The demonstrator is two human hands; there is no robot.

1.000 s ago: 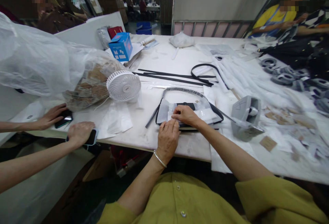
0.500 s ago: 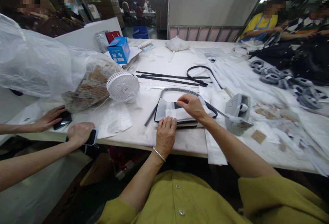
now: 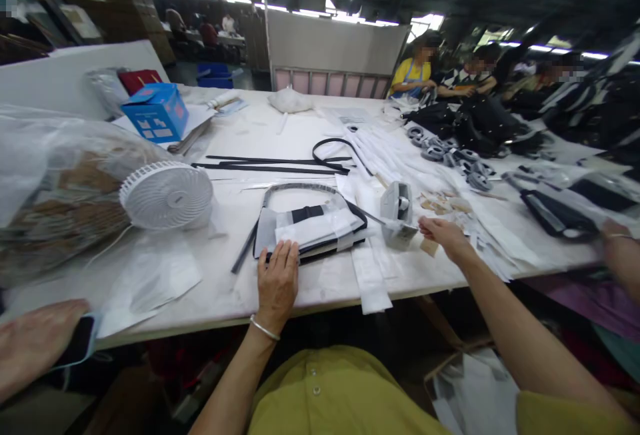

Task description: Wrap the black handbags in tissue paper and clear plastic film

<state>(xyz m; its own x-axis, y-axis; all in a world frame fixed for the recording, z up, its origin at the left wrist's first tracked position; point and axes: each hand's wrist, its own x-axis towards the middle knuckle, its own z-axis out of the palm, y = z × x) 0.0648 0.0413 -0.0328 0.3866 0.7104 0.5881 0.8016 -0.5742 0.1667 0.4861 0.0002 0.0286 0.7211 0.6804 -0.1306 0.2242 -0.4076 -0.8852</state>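
Note:
A small bag (image 3: pixel 310 227) with black edging lies on the table. White paper is wrapped over it, and its handle, partly covered in grey wrapping, arches behind. My left hand (image 3: pixel 279 278) rests on the bag's near edge, fingers stretched out flat, a bangle at the wrist. To the right of the bag stands a grey tape dispenser (image 3: pixel 397 203). My right hand (image 3: pixel 445 235) is at its front end, thumb and fingers pinched together at the tape's end; the clear tape itself is hard to make out.
A white fan (image 3: pixel 167 195) and a plastic sack (image 3: pixel 55 188) stand left. Another person's hand (image 3: pixel 43 335) rests on a phone at lower left; another hand (image 3: pixel 617 238) is at far right. Black straps (image 3: pixel 275 167) and grey rolls (image 3: pixel 467 162) lie behind.
My right hand has left the bag's top and moved right to the tape dispenser. My left hand stays on the bag. The view has turned right.

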